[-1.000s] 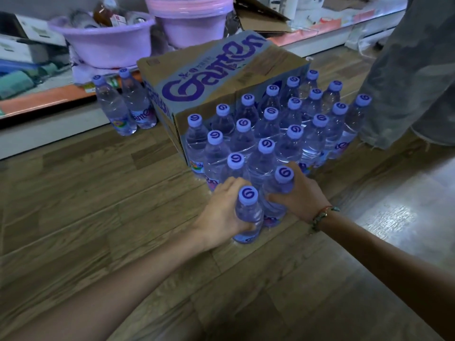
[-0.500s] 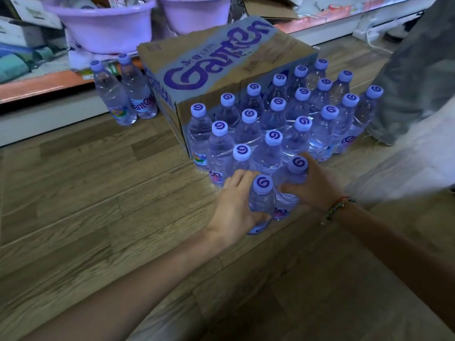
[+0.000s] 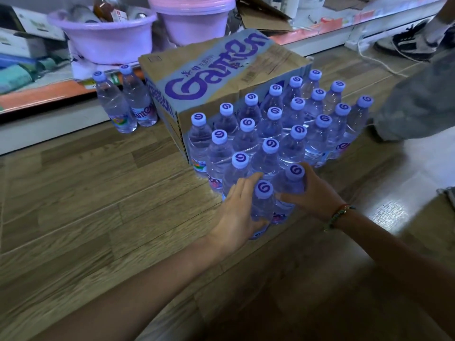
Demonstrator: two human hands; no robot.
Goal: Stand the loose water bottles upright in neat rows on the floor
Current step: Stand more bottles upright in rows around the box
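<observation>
standing at the near corner of the block of upright bottles [image 3: 270, 124], the nearest bottle [image 3: 263, 205] was grasped by the left hand [image 3: 234, 217], palm and curled fingers against its left side. the right hand [image 3: 312, 193] was wrapped round the neighbouring bottle [image 3: 293, 183], just beside it on the right. both bottles stood cap up on the wooden floor [image 3: 98, 217], touching the rows packed against the cardboard carton [image 3: 221, 77]. two further bottles [image 3: 125, 104] stood apart, left of the carton.

judgement: the step was seating these two into line. the nearest bottle sat forward of the row; it should be pushed in low on the body, not at the cap, so it slid rather than tipped. pressure should be kept light, as thin plastic would buckle and neighbours could topple.
</observation>
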